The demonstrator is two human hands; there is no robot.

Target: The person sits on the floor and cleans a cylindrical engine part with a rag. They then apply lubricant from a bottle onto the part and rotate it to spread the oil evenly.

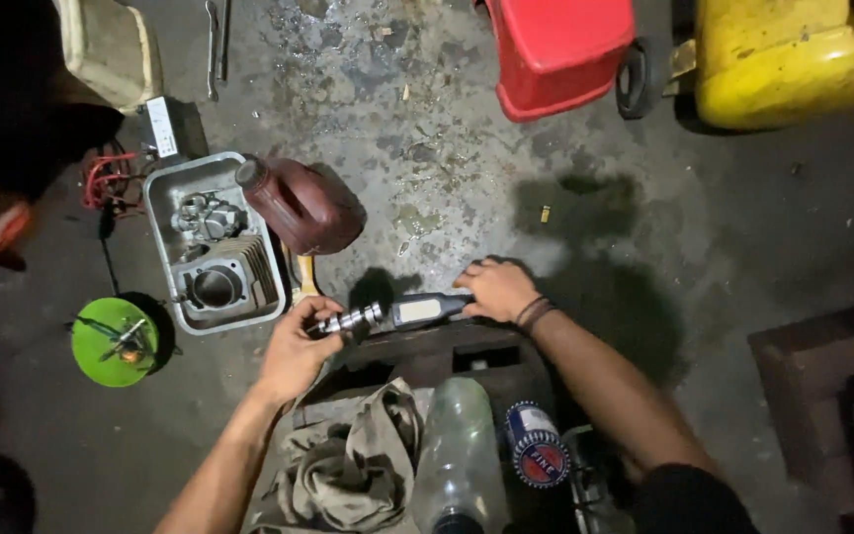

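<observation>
Metal shaft (348,320) pinched by left hand (294,348), right hand (496,289) gripping tool (425,310).

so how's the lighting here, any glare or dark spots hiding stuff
Head view: one bright light falls on the middle floor, corners drop to near black; hard shadows lie beyond the right hand and the tool; the left hand and its metal shaft are sharp; slight glare on the metal tray.

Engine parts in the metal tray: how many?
2: a finned cylinder at the near end of the metal tray, a smaller casting behind it. More may lie hidden underneath.
</observation>
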